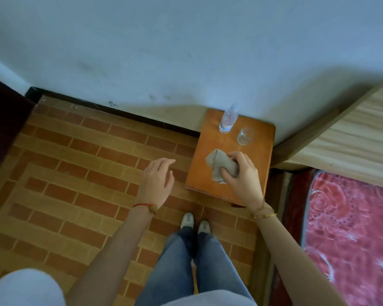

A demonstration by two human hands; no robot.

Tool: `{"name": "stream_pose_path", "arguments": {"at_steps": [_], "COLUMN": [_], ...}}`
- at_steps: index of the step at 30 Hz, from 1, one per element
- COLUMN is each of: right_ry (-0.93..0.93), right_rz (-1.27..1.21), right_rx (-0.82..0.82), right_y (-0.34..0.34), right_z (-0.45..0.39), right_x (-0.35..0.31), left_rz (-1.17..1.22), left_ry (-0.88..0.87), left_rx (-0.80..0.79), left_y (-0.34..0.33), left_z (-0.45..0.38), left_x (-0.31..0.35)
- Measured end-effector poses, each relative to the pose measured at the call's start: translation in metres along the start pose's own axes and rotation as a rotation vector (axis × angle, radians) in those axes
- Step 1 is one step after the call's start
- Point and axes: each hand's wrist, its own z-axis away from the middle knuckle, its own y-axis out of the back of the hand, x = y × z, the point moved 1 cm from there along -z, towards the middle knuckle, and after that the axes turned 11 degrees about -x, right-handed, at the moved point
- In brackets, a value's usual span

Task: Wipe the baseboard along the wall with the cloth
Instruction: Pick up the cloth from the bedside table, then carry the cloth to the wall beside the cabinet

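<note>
A crumpled grey cloth (217, 165) lies on top of a small orange wooden stand (208, 138). My right hand (244, 175) is closed around the cloth's right part, at the stand's top. My left hand (158, 181) hovers over the floor just left of the stand, fingers apart and holding nothing. A black baseboard (119, 111) runs along the foot of the pale blue wall, from the left corner to behind the stand.
A clear plastic bottle (228, 119) and a drinking glass (244, 136) stand at the back of the stand. A bed with a red patterned mattress (352, 228) and wooden headboard (345, 138) fills the right. Dark furniture (2, 120) is at the left. The floor is brick-patterned.
</note>
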Motion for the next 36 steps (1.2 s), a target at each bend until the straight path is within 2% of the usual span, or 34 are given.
{"name": "stream_pose_path", "arguments": {"at_steps": [4, 12, 19, 29, 36], "right_ry": [0.047, 0.158, 0.273, 0.465, 0.561], "right_rz": [0.06, 0.008, 0.028, 0.133, 0.051], "right_rx": [0.009, -0.022, -0.189, -0.476, -0.659], "right_y": [0.014, 0.009, -0.03, -0.161, -0.285], "right_z": [0.026, 0.048, 0.041, 0.017, 0.025], "right_x": [-0.031, -0.074, -0.132, -0.249, -0.367], "left_rz": [0.016, 0.055, 0.092, 0.15, 0.12], "left_ry": [0.044, 0.166, 0.35, 0.652, 0.872], "left_rx": [0.07, 0.182, 0.32, 0.568, 0.674], "left_y": [0.028, 0.057, 0.082, 0.125, 0.181], "left_z": [0.048, 0.124, 0.183, 0.291, 0.394], "left_x": [0.016, 0.022, 0.0, -0.088, -0.174]}}
